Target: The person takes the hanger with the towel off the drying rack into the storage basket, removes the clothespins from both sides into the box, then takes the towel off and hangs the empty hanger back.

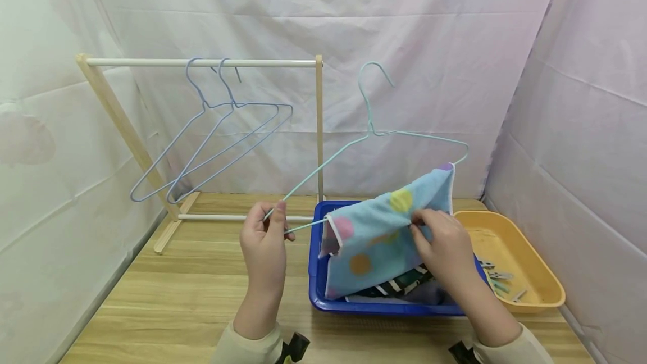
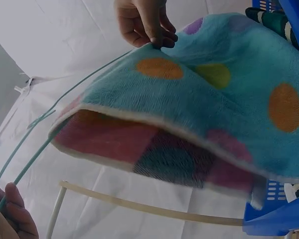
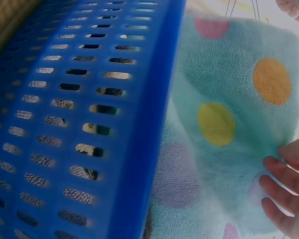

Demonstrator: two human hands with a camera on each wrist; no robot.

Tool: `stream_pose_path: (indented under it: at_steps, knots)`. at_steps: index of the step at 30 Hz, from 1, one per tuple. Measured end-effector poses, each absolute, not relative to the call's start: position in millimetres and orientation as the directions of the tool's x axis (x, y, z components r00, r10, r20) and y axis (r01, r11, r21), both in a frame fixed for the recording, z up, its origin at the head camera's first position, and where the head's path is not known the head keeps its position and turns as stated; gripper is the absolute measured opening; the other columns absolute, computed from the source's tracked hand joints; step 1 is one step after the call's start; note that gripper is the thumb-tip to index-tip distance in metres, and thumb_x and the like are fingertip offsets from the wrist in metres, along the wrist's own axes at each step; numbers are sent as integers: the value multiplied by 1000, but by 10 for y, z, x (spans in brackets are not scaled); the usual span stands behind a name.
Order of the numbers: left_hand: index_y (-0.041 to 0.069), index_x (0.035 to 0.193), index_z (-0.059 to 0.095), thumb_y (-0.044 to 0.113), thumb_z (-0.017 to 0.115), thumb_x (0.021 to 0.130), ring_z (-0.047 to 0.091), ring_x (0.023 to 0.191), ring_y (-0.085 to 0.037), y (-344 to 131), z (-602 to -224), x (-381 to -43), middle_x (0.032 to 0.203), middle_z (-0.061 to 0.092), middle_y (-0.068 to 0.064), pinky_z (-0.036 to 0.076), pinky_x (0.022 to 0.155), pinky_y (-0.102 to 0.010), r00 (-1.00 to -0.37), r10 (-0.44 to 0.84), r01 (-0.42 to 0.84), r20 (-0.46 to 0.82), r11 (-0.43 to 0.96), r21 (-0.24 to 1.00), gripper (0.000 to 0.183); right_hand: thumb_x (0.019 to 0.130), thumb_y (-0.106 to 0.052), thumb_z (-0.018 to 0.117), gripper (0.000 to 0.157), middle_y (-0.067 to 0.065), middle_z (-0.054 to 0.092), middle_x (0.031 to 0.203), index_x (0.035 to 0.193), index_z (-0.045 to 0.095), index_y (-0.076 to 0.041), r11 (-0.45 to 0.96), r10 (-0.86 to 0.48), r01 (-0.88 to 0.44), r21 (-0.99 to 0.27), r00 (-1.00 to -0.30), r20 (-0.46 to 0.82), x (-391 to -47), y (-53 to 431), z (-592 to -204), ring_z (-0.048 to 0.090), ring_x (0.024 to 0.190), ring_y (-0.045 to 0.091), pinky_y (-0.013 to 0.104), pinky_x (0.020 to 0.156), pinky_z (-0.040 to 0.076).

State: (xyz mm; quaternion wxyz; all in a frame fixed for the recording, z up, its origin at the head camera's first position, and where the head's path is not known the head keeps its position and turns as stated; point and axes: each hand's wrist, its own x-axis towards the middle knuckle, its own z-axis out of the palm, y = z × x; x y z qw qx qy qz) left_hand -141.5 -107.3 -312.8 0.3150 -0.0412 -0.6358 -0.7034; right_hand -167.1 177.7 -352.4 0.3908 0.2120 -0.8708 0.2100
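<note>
A mint-green wire hanger [image 1: 424, 136] is held up, its lower left corner gripped by my left hand [image 1: 265, 246]. Over its bottom bar hangs a light blue towel [image 1: 374, 243] with coloured dots and white edging. My right hand [image 1: 447, 246] pinches the towel near the middle of the bar; the left wrist view also shows the fingertips of this hand [image 2: 144, 22] on a raised fold. The towel's front part hangs down into the blue basket [image 1: 374, 308]. Its other side, pink and dark patches, shows beneath the fold in the left wrist view.
Dark cloth with white stripes [image 1: 404, 282] lies in the basket. A yellow tray [image 1: 536, 263] holding several clothespins [image 1: 500, 275] stands to the right. At the left, two blue hangers [image 1: 232, 104] hang on the white bar [image 1: 273, 63] of a wooden rack.
</note>
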Motion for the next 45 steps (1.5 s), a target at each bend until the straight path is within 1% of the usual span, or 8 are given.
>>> stream_pose_path:
  at_steps: [2,6,17,21,26,33,40,45]
  knots:
    - [-7,79,50,17,60,99,50,52,-13,-1081,-3123,-1414,65,47,-17,49,49,-21,-793,-401,500,459,3,866,33,75,2,78,17,6,67,79,85,66,-6,823,-205,-531,-202,-609,766,-1668,1781,-3529,61,71,22,39,61,50]
    - [-8,79,49,15,60,98,51,51,-13,-1102,-3111,-1415,64,48,-7,48,49,-20,-789,-426,498,443,-20,867,32,75,1,79,17,6,67,79,84,66,-6,827,-209,-524,-201,-621,756,-1673,1797,-3551,62,71,23,40,60,51]
    - [-3,78,48,15,59,99,52,51,-13,-1156,-3077,-1418,63,48,-9,48,52,-21,-795,-450,484,407,-65,873,29,73,1,79,18,5,67,79,83,66,-7,838,-216,-503,-213,-663,717,-1694,1845,-3621,61,69,22,39,57,50]
    - [-4,77,47,14,60,98,51,52,-13,-1166,-3064,-1420,64,48,-8,48,51,-20,-789,-465,488,402,-76,869,30,71,4,78,20,6,68,79,82,66,-7,841,-219,-495,-221,-682,698,-1691,1858,-3625,62,70,23,40,58,51]
    - [-6,78,47,16,60,98,50,53,-12,-1182,-3077,-1429,64,48,-6,48,51,-20,-783,-465,497,413,-67,865,32,74,1,77,18,4,67,79,81,65,-10,857,-211,-456,-241,-735,644,-1683,1873,-3639,62,71,23,41,58,50]
    - [-6,78,48,16,60,98,50,53,-12,-1189,-3097,-1443,65,49,-6,48,50,-19,-778,-463,506,425,-59,860,32,79,-3,76,15,3,67,80,82,64,-13,877,-200,-388,-282,-829,522,-1684,1890,-3652,64,74,24,42,61,51]
    - [-8,79,48,15,61,98,50,52,-12,-1197,-3109,-1453,65,48,-8,48,50,-20,-771,-477,506,422,-57,861,33,81,-4,73,15,2,66,80,81,62,-13,890,-191,-338,-305,-885,425,-1690,1917,-3639,61,71,21,41,60,49]
    - [-5,78,49,16,61,98,50,53,-12,-1215,-3112,-1457,66,48,-7,48,50,-19,-771,-492,498,404,-70,865,32,81,-5,72,14,0,64,77,80,61,-14,899,-185,-314,-306,-905,384,-1704,1948,-3656,55,65,17,38,56,45]
